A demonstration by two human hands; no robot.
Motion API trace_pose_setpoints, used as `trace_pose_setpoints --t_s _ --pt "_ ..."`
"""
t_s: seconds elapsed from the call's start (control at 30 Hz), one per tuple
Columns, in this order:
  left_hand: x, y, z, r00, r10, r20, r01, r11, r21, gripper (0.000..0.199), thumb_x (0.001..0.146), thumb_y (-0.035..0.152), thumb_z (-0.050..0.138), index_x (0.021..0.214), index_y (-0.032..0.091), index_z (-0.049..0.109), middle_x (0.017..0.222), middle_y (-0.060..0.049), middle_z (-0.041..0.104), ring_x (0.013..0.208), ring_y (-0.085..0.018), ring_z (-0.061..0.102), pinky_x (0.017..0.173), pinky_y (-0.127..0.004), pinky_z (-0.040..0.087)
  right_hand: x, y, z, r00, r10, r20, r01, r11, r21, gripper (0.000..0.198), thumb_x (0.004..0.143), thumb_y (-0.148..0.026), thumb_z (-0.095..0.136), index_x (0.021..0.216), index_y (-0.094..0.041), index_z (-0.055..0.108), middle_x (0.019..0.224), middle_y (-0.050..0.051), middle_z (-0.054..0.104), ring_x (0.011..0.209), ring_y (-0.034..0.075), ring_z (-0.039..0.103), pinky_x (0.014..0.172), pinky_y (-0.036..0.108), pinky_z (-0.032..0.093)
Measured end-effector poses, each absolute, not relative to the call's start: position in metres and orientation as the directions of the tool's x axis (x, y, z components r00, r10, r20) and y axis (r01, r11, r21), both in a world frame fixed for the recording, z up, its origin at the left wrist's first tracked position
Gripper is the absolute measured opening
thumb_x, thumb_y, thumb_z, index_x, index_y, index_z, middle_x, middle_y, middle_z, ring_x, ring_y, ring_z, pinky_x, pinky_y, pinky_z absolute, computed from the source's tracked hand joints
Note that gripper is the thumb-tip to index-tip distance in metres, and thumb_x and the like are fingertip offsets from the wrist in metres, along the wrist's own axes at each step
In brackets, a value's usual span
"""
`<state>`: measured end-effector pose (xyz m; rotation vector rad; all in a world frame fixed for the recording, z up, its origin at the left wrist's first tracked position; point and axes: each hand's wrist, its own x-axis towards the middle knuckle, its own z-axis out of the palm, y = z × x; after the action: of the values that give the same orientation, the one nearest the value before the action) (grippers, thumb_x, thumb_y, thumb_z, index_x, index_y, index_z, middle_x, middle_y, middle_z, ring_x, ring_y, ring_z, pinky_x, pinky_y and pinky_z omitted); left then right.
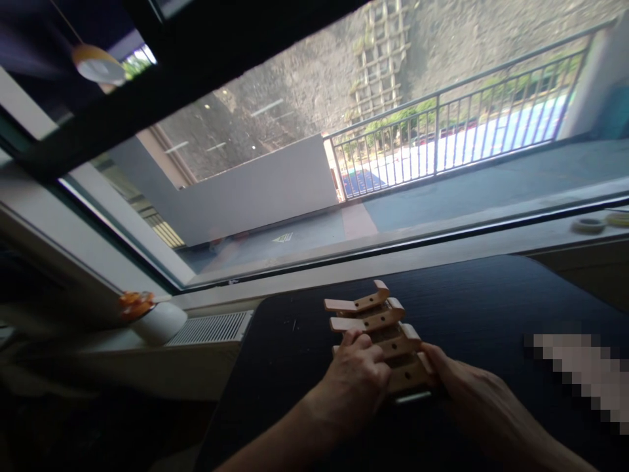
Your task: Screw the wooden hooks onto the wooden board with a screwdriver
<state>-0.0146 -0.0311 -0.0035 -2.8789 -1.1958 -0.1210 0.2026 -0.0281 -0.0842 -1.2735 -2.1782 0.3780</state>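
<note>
A wooden rack of several hook-shaped pieces (371,321) lies on the dark table (275,367) in front of me. Each piece has a curled right end and small dark holes in its side. My left hand (351,377) is closed on the rack's near left part, its fingers curled over the pieces. At the near right end, the thumb of my right hand (474,393) presses along a curled tip, and its other fingers are hidden below. A pale strip (413,397) shows at the rack's near edge.
A big window with a sill (295,278) runs behind the table. To the left, a white pot (160,323) with orange flowers stands beside a vent grille (211,328). A tape roll (588,225) lies on the right sill. At the right edge is a pixelated patch (590,373).
</note>
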Motion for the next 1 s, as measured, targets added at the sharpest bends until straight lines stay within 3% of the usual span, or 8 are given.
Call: trace_pose_setpoints --t_s 0.13,0.23,0.4,0.6,0.73,0.9,1.0 --pt "-0.016 -0.03 -0.001 0.682 0.731 0.033 0.73 -0.683 0.034 0.017 0.091 0.028 0.054 0.081 0.02 0.064 0.093 -0.001 0.065 0.095 -0.02 0.052 0.093 -0.038 0.035 0.209 -0.023 -0.072 -0.45 0.883 0.133 0.517 0.379 -0.768 0.026 0.084 -0.02 0.045 0.109 -0.024 0.054 0.098 0.005 0.073 0.086 0.023 0.069 0.07 0.029 0.051" --pt "-0.015 -0.03 0.001 0.676 0.736 0.021 0.735 -0.676 0.051 0.014 0.089 0.026 0.055 0.081 0.019 0.064 0.093 -0.002 0.065 0.095 -0.02 0.052 0.094 -0.037 0.035 0.21 -0.019 -0.069 -0.451 0.887 0.101 0.458 0.327 -0.827 0.021 0.089 -0.031 0.047 0.104 -0.021 0.057 0.099 0.006 0.072 0.088 0.024 0.068 0.073 0.031 0.05" --pt "-0.014 -0.03 0.0 0.672 0.74 0.042 0.738 -0.673 0.042 0.013 0.087 0.026 0.057 0.081 0.018 0.065 0.092 -0.003 0.065 0.093 -0.021 0.052 0.092 -0.038 0.035 0.208 -0.018 -0.075 -0.415 0.905 0.098 0.491 0.313 -0.813 0.021 0.088 -0.032 0.047 0.101 -0.02 0.058 0.094 0.008 0.071 0.083 0.026 0.067 0.069 0.034 0.048" --pt "-0.011 -0.029 -0.003 0.652 0.756 0.051 0.752 -0.654 0.087 0.014 0.087 0.026 0.057 0.079 0.018 0.067 0.091 -0.003 0.066 0.093 -0.022 0.054 0.092 -0.04 0.036 0.205 -0.017 -0.077 -0.37 0.926 0.071 0.577 0.288 -0.765 0.03 0.086 -0.03 0.046 0.112 -0.019 0.057 0.099 0.009 0.071 0.087 0.027 0.067 0.072 0.036 0.047" --pt "-0.01 -0.029 -0.004 0.643 0.764 0.048 0.758 -0.644 0.106 0.013 0.085 0.026 0.058 0.079 0.018 0.067 0.092 -0.003 0.067 0.093 -0.023 0.055 0.092 -0.042 0.038 0.207 -0.018 -0.073 -0.398 0.914 0.074 0.54 0.299 -0.787 0.035 0.087 -0.036 0.049 0.116 -0.019 0.056 0.103 0.009 0.07 0.091 0.026 0.066 0.076 0.034 0.048" --pt "-0.011 -0.03 -0.003 0.617 0.785 0.054 0.763 -0.613 0.204 0.011 0.084 0.024 0.059 0.081 0.02 0.069 0.096 -0.003 0.07 0.098 -0.023 0.057 0.098 -0.042 0.036 0.233 -0.028 -0.052 -0.425 0.905 -0.032 0.626 0.268 -0.732 0.052 0.082 -0.039 0.057 0.13 -0.02 0.047 0.078 0.001 0.069 0.062 0.019 0.062 0.052 0.027 0.043" --pt "-0.013 -0.029 -0.002 0.603 0.796 0.044 0.766 -0.594 0.248 0.013 0.085 0.025 0.059 0.08 0.02 0.07 0.098 -0.003 0.07 0.1 -0.023 0.058 0.099 -0.043 0.036 0.25 -0.038 -0.023 -0.437 0.899 0.011 0.674 0.335 -0.658 0.045 0.085 -0.036 0.054 0.129 -0.025 0.047 0.082 0.0 0.069 0.057 0.016 0.059 0.05 0.025 0.041"
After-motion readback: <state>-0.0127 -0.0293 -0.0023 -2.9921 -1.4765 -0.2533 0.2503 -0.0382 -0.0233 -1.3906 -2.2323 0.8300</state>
